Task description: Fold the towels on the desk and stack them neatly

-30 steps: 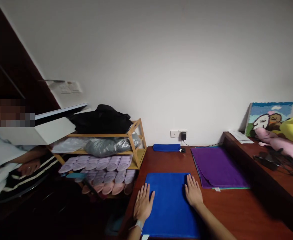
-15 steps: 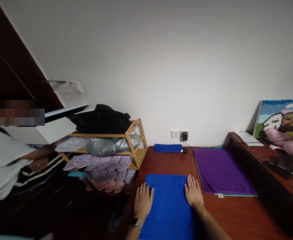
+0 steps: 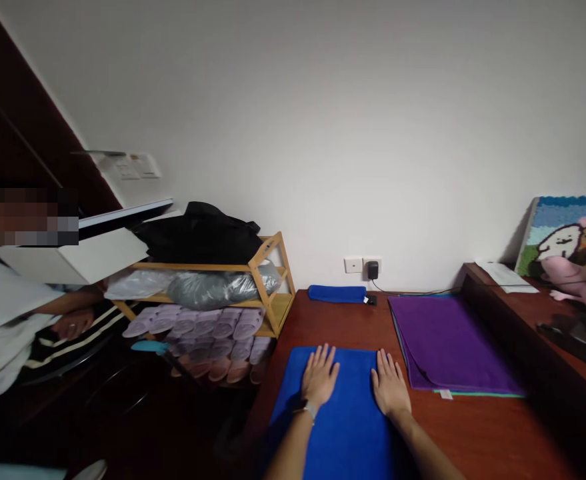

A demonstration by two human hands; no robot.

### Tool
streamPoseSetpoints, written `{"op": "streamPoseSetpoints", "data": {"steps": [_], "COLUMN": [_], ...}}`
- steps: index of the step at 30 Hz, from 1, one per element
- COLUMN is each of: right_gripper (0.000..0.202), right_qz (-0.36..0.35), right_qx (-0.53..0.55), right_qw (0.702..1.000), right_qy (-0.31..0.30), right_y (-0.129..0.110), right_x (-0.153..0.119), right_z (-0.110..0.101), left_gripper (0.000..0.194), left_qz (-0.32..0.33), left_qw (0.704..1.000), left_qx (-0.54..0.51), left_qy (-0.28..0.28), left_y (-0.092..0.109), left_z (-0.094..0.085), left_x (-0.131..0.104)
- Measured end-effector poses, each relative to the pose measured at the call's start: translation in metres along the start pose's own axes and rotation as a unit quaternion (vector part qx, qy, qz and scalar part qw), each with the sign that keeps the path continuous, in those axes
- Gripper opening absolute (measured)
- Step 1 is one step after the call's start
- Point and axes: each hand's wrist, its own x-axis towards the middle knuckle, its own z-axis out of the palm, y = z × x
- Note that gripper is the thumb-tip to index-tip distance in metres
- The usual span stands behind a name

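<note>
A blue towel [image 3: 347, 413] lies flat on the reddish-brown table [image 3: 477, 433], its near end running out of the bottom of the view. My left hand [image 3: 319, 380], with a watch at the wrist, rests open and flat on the towel's upper left part. At the towel's right edge, my right hand [image 3: 391, 385] lies open, palm down, fingers pointing to the wall. Neither hand grips anything. To the right of my right hand is a stack of folded cloths with a purple towel [image 3: 457, 343] on top. A narrow folded blue cloth [image 3: 337, 294] sits against the wall.
A wooden rack [image 3: 273, 287] with slippers, plastic-wrapped items and a black bag [image 3: 203, 237] stands left of the table. Beyond it a person [image 3: 13, 333] sits. A black plug [image 3: 373, 270] trails a cable along the wall. A raised ledge [image 3: 503, 333] borders the right side.
My left hand has moved right, from the towel's left edge onto its surface. My right hand stays at the right edge. The view has shifted slightly.
</note>
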Motion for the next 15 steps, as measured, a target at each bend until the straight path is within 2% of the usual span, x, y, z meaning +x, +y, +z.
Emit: {"op": "streamPoseSetpoints", "data": {"steps": [3,6,9,12,15], "right_gripper": [0.070,0.069,0.069,0.069,0.068], "right_qz": [0.004,0.008,0.012,0.013,0.012], "right_qx": [-0.004,-0.005,-0.007,-0.002,0.011], "right_qw": [1.000,1.000,1.000,1.000,1.000], "right_qy": [-0.005,-0.011,-0.014,-0.011,-0.010], "right_y": [-0.001,-0.001,-0.002,-0.003,-0.004], "right_x": [-0.001,-0.001,-0.001,-0.001,0.000], "right_z": [-0.002,-0.005,-0.006,-0.007,-0.008], "left_gripper": [0.063,0.062,0.059,0.060,0.062], "left_qz": [-0.054,-0.073,-0.082,-0.083,-0.089], "left_qw": [0.998,0.996,0.995,0.994,0.991], "left_qx": [0.030,0.039,0.047,0.056,0.051], "left_qy": [0.006,0.023,0.031,0.034,0.086], "left_y": [-0.055,-0.078,-0.080,-0.076,-0.057], "left_z": [-0.013,-0.013,-0.011,-0.018,-0.031], "left_x": [-0.004,-0.007,-0.007,-0.004,0.003]}}
